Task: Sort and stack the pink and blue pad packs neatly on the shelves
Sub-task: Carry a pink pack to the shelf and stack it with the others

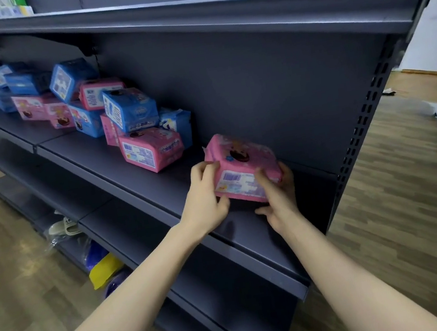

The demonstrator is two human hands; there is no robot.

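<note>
A pink pad pack [242,161] sits tilted near the right end of the dark middle shelf [138,166]. My left hand [206,195] grips its left side and my right hand [279,198] grips its right front corner, fingers curled around it. Further left on the same shelf lies a jumbled pile of packs: a pink pack [152,149] in front, a blue pack [131,109] on top of it, and several more pink and blue packs [30,88] running off to the far left.
An upper shelf [190,19] overhangs the work area. The perforated upright post [367,103] closes the shelf's right end. Lower shelves hold sandals [65,226] and yellow and purple items [105,270]. Wooden floor lies on both sides.
</note>
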